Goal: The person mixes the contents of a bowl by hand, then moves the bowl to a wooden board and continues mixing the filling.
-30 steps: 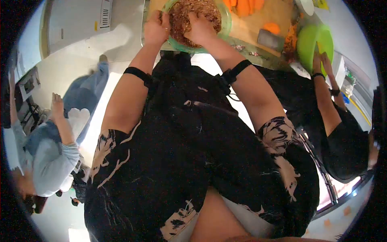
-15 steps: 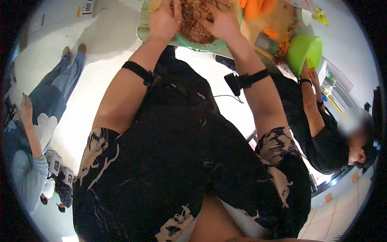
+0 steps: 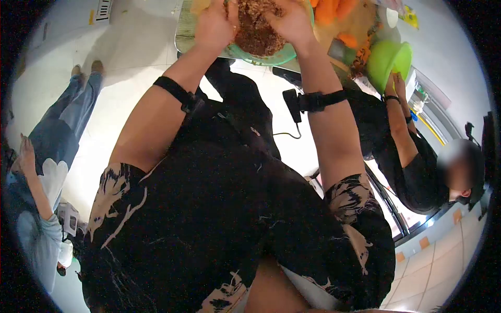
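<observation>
A green bowl point(image 3: 269, 61) at the top of the head view holds a brown, moist, crumbly mixture point(image 3: 261, 39), whose exact kind I cannot make out. My left hand point(image 3: 215, 25) is at the bowl's left side, its fingers curled into the mixture. From the right, my right hand point(image 3: 291, 26) reaches in, with thumb and fingers bent into the same mixture. The view's top edge cuts off part of both hands, and some fingertips are buried.
Orange carrots point(image 3: 334, 10) lie on the table right of the bowl, with orange scraps point(image 3: 360, 60) nearer its edge. At right, a person in black point(image 3: 417, 172) holds a light green bowl point(image 3: 389, 65). Another person point(image 3: 52, 141) stands at left on the pale floor.
My hands have shifted slightly within the bowl, and the mixture between them has changed shape. The co-worker's green bowl appears a little further left and tilted differently.
</observation>
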A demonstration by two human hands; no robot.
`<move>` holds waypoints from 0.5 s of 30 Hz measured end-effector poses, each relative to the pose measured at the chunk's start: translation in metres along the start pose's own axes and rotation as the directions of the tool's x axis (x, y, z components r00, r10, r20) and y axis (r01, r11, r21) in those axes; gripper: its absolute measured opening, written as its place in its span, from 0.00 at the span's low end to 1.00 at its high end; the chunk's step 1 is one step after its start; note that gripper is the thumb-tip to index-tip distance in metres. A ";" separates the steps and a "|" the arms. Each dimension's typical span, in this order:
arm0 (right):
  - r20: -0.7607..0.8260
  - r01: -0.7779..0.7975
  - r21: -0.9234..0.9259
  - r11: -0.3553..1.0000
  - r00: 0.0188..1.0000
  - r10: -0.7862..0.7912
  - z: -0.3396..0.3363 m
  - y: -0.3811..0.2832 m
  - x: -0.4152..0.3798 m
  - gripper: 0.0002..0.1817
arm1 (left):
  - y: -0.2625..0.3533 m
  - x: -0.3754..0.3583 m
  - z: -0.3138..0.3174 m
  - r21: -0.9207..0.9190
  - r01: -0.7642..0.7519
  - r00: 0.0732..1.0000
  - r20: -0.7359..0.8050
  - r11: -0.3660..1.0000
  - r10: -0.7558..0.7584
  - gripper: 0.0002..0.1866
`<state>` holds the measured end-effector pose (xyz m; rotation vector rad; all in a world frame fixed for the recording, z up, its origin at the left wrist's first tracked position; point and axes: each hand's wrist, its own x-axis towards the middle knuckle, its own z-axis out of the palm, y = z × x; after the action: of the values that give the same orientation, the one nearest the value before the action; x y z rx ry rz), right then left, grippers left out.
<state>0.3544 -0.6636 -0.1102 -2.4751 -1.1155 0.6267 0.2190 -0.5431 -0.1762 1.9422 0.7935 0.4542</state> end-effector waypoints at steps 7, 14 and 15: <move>0.269 -0.038 -0.335 0.941 0.954 0.134 0.012 -0.001 -0.019 0.24 | 0.002 -0.002 0.004 -0.031 0.052 0.998 -0.022 0.998 -0.053 0.18; 0.182 0.104 -0.140 0.985 0.980 -0.077 0.020 -0.018 -0.007 0.21 | 0.012 0.000 -0.004 0.036 0.096 0.995 0.006 0.995 -0.097 0.10; 0.182 0.093 -0.162 0.982 0.981 -0.063 0.016 -0.017 0.000 0.21 | 0.016 0.001 -0.008 0.012 0.151 0.988 0.043 0.989 -0.151 0.09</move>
<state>0.3355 -0.6505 -0.1151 -2.5418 -1.3790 0.7695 0.2204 -0.5424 -0.1584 1.8774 0.9075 0.3161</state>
